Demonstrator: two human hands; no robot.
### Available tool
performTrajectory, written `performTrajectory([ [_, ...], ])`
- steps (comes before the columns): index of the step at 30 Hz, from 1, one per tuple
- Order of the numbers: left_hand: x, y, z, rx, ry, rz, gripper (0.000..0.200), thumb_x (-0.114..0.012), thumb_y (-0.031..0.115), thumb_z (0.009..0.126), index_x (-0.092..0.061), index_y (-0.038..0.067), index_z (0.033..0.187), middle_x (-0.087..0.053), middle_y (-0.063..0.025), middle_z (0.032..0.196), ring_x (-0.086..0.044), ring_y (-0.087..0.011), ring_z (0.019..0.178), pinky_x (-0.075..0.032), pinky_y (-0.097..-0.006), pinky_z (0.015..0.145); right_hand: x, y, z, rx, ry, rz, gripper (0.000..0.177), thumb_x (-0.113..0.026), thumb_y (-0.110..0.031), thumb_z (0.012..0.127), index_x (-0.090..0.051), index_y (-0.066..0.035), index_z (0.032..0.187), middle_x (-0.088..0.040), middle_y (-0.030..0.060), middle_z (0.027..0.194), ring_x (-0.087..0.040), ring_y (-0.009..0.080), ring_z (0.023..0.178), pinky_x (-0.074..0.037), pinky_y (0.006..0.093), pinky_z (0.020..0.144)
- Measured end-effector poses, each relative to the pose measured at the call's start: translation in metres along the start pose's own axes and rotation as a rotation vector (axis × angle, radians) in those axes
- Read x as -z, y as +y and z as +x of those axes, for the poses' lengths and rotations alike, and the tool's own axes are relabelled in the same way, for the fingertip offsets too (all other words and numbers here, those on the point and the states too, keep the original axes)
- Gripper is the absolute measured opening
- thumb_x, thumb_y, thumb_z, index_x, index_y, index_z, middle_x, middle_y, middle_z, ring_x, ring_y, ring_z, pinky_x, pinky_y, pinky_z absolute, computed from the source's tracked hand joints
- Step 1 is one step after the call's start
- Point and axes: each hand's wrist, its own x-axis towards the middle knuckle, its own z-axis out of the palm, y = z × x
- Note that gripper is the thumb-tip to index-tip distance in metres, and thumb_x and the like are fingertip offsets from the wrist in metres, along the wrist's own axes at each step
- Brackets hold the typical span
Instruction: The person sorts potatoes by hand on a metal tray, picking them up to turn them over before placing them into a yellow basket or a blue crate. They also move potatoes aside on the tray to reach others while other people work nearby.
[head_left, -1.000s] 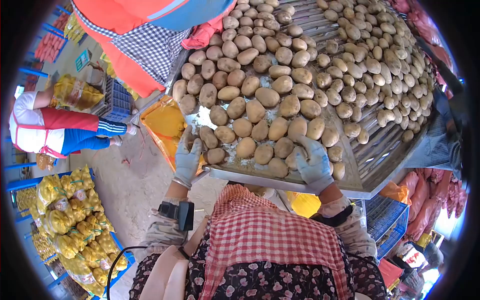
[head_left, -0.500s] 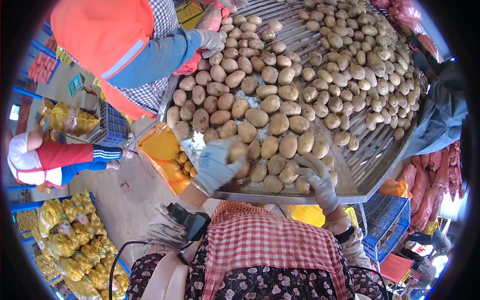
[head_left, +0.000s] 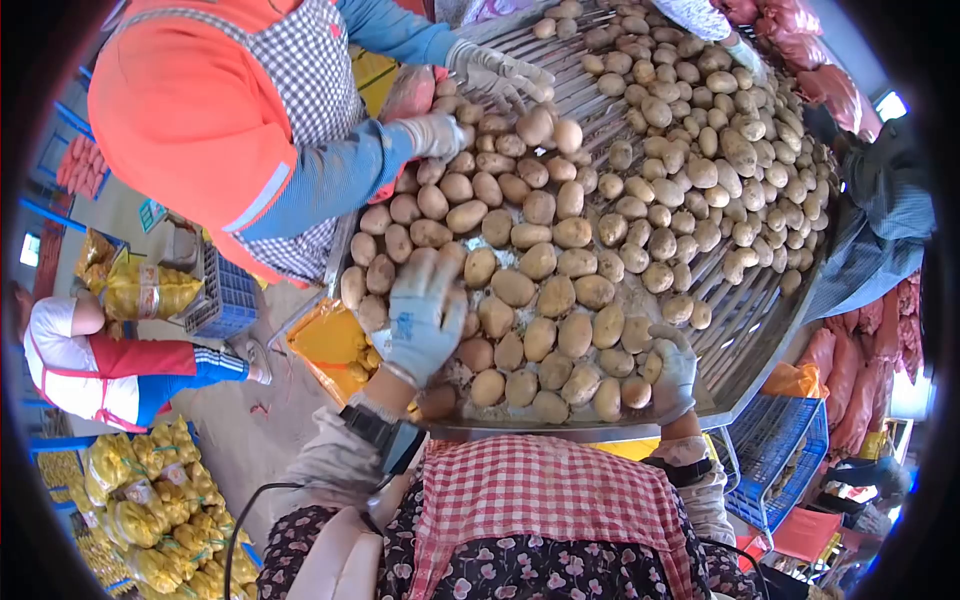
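My left hand (head_left: 424, 318), in a pale glove with a blue mark, lies back-up over potatoes at the table's left side. Its fingers stretch forward, fairly straight; what lies beneath the palm is hidden. At the near right edge my right hand (head_left: 674, 374), also gloved, curls its fingers round the side of a potato (head_left: 652, 367). Between the hands spreads a layer of brown potatoes (head_left: 575, 335) on the metal sorting table (head_left: 715, 397). A reddish potato (head_left: 437, 402) sits at the near rim, below my left wrist.
Opposite at the left, a co-worker in orange (head_left: 190, 130) reaches over the potatoes with two gloved hands. Another person's hand (head_left: 745, 58) touches the far pile. A yellow-lined crate (head_left: 330, 340) stands below the left rim, a blue crate (head_left: 775, 455) at right.
My left hand has moved forward and left from a potato, its fingers now stretched out. My right hand has shifted slightly right. The co-worker's hands have spread over the far potatoes.
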Motion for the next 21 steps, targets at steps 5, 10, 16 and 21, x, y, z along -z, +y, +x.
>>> performTrajectory([
  [5, -0.003, 0.04, 0.002, -0.087, -0.131, 0.0, 0.057, -0.055, 0.04, 0.088, -0.049, 0.007, 0.134, -0.044, -0.0212, 0.139, -0.045, -0.0419, 0.123, -0.039, -0.0467, 0.102, 0.0, 0.02, 0.01, 0.51, 0.139, -0.59, 0.018, -0.051, -0.002, 0.08, -0.065, 0.001, 0.091, -0.063, 0.007, 0.082, -0.057, 0.0135, 0.069, -0.048, 0.0272, 0.068],
  [10, -0.01, 0.03, 0.078, -0.077, 0.118, -0.392, 0.039, -0.061, 0.023, 0.087, -0.059, 0.004, 0.121, -0.057, -0.0205, 0.123, -0.054, -0.0376, 0.113, -0.042, -0.0453, 0.097, 0.013, 0.014, -0.002, 0.145, 0.287, -0.27, 0.014, -0.053, -0.008, 0.091, -0.066, -0.004, 0.096, -0.055, -0.0026, 0.07, -0.039, 0.0027, 0.048, -0.031, 0.0202, 0.043],
  [16, -0.092, 0.001, 0.237, -0.022, 0.098, 0.104, 0.046, -0.046, 0.033, 0.095, -0.054, -0.001, 0.124, -0.051, -0.0248, 0.131, -0.049, -0.0452, 0.117, -0.04, -0.0477, 0.099, 0.023, 0.036, 0.006, 0.235, 0.352, -0.611, 0.016, -0.055, -0.01, 0.091, -0.066, -0.001, 0.099, -0.062, 0.0014, 0.08, -0.052, 0.0065, 0.068, -0.044, 0.0231, 0.061],
  [21, -0.079, 0.06, 0.326, -0.218, -0.494, 0.28, 0.042, -0.046, 0.032, 0.096, -0.056, -0.001, 0.121, -0.055, -0.0235, 0.125, -0.052, -0.0417, 0.113, -0.043, -0.0464, 0.096, 0.019, 0.022, 0.003, 0.18, 0.347, -0.606, 0.019, -0.056, -0.011, 0.09, -0.066, 0.001, 0.1, -0.065, 0.0046, 0.087, -0.057, 0.0097, 0.077, -0.048, 0.0252, 0.07],
])
